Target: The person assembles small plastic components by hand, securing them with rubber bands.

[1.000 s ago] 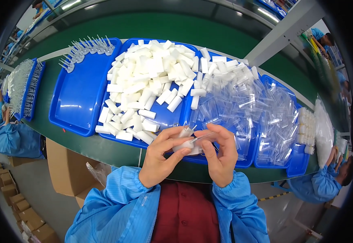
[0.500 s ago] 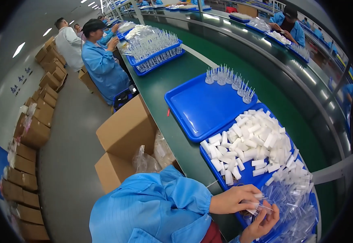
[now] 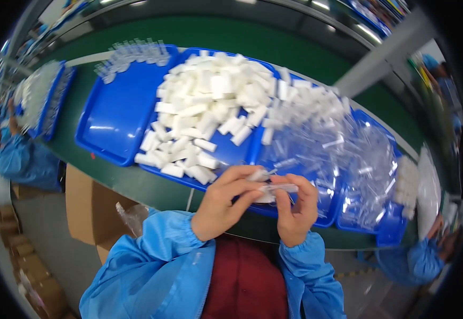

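Note:
My left hand (image 3: 227, 201) is closed with its fingertips around small white cylinders (image 3: 266, 196). Facing it, my right hand (image 3: 298, 208) pinches a clear plastic tube (image 3: 285, 187) between thumb and fingers. Tube and white pieces meet between the two hands; whether one sits inside the other is too blurred to tell. Both hands are over the near edge of the blue trays. Beyond my left hand lies a heap of loose white cylinders (image 3: 210, 95) in a blue tray (image 3: 231, 154). Past my right hand is a pile of clear plastic tubes (image 3: 311, 143).
Upright clear pieces stand at the far edge of the left blue tray (image 3: 112, 125). A cardboard box (image 3: 85, 207) is below the table's left edge. A grey post (image 3: 385, 53) rises behind the trays. Co-workers in blue sit at left (image 3: 27, 159) and right (image 3: 425, 260).
The view has swung right, so the trays now lie across in front of me. Both hands still hold small pieces close together, and more trays show at the right.

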Tool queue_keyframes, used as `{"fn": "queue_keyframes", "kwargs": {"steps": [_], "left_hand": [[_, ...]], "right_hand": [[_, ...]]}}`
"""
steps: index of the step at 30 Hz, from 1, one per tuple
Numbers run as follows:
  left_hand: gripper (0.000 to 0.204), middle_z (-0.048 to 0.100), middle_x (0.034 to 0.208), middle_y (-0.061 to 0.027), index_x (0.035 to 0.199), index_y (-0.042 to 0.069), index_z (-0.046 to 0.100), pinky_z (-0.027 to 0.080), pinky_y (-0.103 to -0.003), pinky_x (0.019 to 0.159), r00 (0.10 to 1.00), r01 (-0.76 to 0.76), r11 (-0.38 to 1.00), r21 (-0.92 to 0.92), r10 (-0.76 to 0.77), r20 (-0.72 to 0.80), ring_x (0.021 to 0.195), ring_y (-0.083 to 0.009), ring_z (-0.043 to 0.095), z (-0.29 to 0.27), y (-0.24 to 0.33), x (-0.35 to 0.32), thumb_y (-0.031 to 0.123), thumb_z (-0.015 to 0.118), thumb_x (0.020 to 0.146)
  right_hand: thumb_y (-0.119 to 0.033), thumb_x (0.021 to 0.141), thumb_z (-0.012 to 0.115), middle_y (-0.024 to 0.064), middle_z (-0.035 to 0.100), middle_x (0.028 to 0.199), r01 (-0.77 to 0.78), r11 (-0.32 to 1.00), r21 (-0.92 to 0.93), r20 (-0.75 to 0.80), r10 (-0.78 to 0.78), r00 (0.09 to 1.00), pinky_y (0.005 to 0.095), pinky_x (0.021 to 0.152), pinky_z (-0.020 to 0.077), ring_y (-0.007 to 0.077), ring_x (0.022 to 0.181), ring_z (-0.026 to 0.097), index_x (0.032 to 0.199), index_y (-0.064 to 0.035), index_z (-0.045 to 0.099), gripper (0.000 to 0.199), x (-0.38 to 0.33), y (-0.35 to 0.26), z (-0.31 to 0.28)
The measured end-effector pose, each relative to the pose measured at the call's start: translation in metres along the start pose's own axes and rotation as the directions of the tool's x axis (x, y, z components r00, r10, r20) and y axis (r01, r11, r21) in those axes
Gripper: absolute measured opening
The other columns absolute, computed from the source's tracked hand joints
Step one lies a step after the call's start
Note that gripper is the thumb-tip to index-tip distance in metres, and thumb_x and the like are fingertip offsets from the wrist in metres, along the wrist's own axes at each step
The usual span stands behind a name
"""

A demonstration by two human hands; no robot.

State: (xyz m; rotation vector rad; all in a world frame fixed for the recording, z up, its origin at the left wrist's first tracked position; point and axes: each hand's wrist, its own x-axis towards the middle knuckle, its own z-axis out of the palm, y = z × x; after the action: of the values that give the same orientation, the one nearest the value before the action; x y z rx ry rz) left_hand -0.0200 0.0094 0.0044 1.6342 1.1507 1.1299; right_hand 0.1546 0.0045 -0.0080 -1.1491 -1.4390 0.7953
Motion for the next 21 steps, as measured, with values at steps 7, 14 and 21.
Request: {"fn": "queue_keyframes", "kwargs": {"steps": [7,14,21], "left_hand": [[0.020,0.062,0.124,-0.0166,0.107,0.000,0.072,0.052,-0.036,0.090,0.997,-0.065,0.994,0.084,0.061,0.045,0.107,-0.0327,0.064,0.015,0.006,0.002,0.001,0.071,0.087],[0.021,0.062,0.125,-0.0176,0.107,0.000,0.072,0.052,-0.036,0.091,0.999,-0.051,0.989,0.136,0.051,0.002,0.109,-0.0329,0.064,0.017,0.008,0.001,0.000,0.072,0.086],[0.020,0.061,0.128,-0.0178,0.109,0.000,0.072,0.052,-0.034,0.091,0.997,0.076,0.997,-0.021,-0.076,-0.002,0.112,-0.0293,0.063,0.017,0.003,0.001,0.001,0.069,0.089]], "right_hand": [[0.000,0.091,0.068,0.0113,0.073,0.107,-0.042,0.996,0.076,-0.001,0.042,0.999,0.0295,0.083,0.0517,0.0196,0.095,0.065,0.122,-0.0025,0.058,0.033,-0.008,0.001,-0.015],[-0.003,0.090,0.069,0.0087,0.074,0.105,0.040,0.993,-0.116,0.026,-0.037,0.999,0.0335,0.093,0.0438,0.0201,0.093,0.064,0.121,-0.0041,0.060,0.033,-0.001,-0.004,-0.019],[-0.005,0.088,0.070,0.0091,0.073,0.106,-0.057,0.998,-0.029,0.049,0.059,0.997,0.0346,0.093,0.0425,0.0208,0.097,0.063,0.119,-0.0043,0.063,0.032,0.008,-0.008,-0.017]]}}
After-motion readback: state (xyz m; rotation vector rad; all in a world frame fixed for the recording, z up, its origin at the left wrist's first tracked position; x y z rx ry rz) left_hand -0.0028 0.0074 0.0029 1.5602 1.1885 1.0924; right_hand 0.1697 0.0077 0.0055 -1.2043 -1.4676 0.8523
